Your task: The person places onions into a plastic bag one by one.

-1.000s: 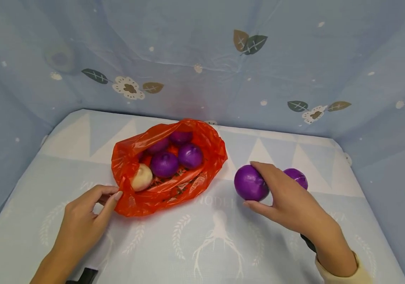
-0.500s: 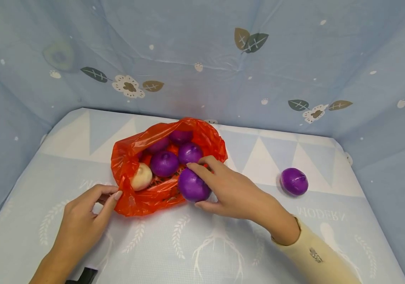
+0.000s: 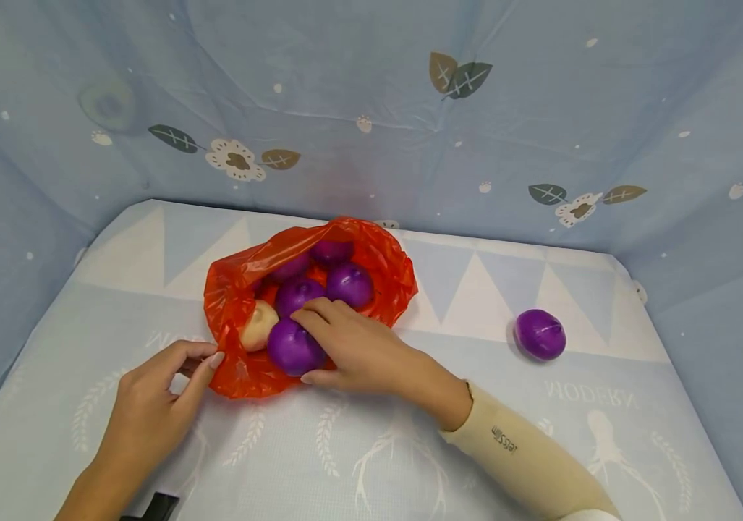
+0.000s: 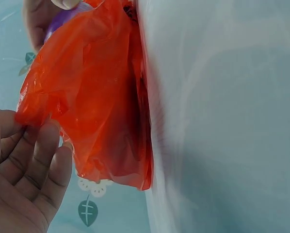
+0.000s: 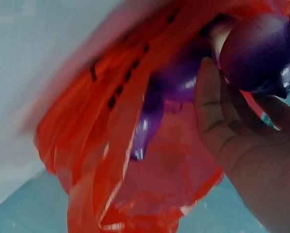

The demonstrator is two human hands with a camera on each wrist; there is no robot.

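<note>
My right hand (image 3: 367,351) grips a glossy purple onion (image 3: 293,349) over the front of a red plastic bag (image 3: 384,242). In the right wrist view this onion (image 5: 259,53) shows a pointed tip between the fingers and thumb. At the bag's front left corner, my left hand (image 3: 153,401) pinches the rim between thumb and forefinger; the left wrist view shows the other fingers (image 4: 43,165) loosely bent below the rim. Inside the bag lie several purple onions (image 3: 349,284) and one cream-coloured onion (image 3: 259,327), partly covered by the held one.
Another purple onion (image 3: 540,335) lies on its own on the table's right side. A pale blue and white patterned cloth (image 3: 404,463) covers the table. Behind it hangs a blue curtain (image 3: 378,108) with leaf and flower prints.
My right hand has carried the purple onion leftward from the table's right side to over the bag. My left hand has stayed on the bag's rim.
</note>
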